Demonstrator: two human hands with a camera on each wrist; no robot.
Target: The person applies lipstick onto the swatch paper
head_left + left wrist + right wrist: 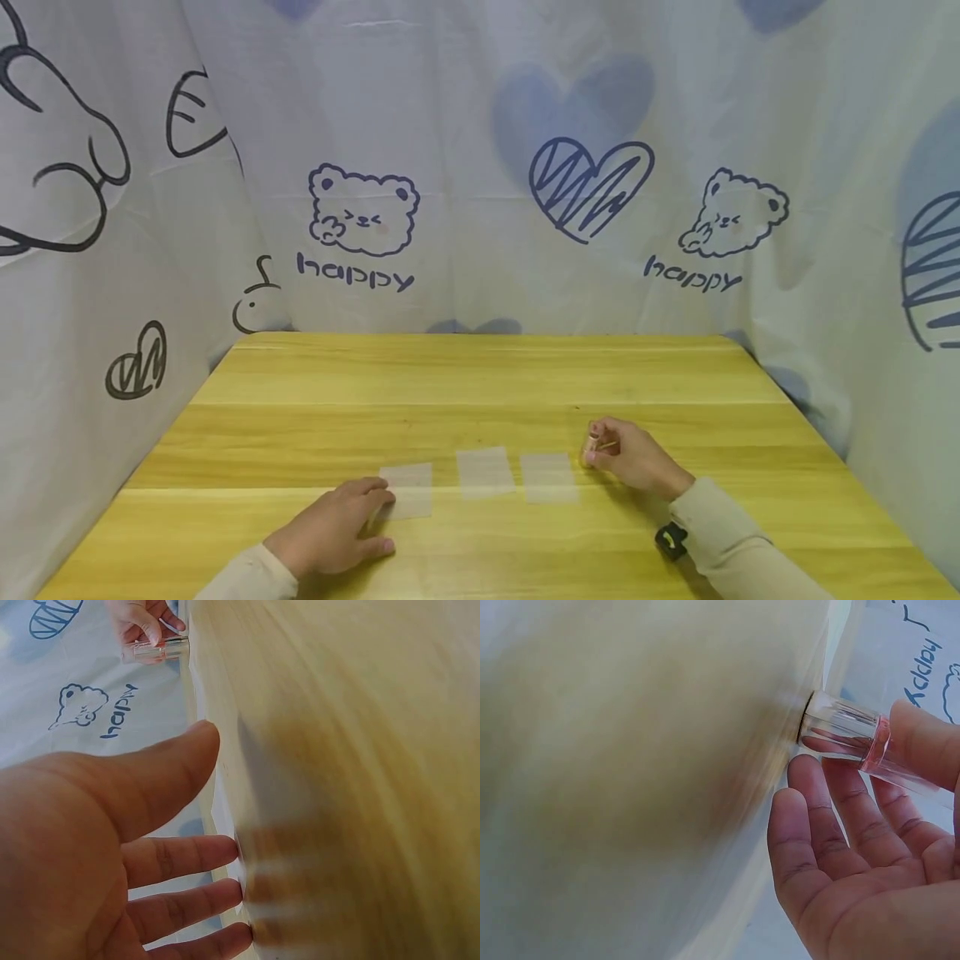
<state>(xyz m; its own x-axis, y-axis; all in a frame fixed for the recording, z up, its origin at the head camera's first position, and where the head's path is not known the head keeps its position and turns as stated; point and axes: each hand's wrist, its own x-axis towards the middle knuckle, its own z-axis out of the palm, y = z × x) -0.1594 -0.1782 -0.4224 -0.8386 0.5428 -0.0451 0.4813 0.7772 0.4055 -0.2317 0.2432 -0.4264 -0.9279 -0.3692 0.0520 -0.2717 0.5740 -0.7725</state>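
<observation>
Clear tube (847,731) with a pinkish band: right of centre, lower half of the head view, about upright. Base at or just above the wood; can't tell which. Right hand (637,460) grips it, thumb by the band, fingers on the other side. Holding it up there leaves the base free, probably so it can sit flat.

Left of it, three thin whitish sheets in a row: right sheet (550,479), middle sheet (486,473), left sheet (410,492). Laid flat and apart, likely so each stays separately reachable. Left hand (336,527), lower left of centre, holds nothing: thumb spread, fingers extended, tips at the left sheet's edge, maybe to steady it. Can't judge pressure.

All on a yellow wood table (480,375); printed curtain (450,125) behind, across the upper frame.
</observation>
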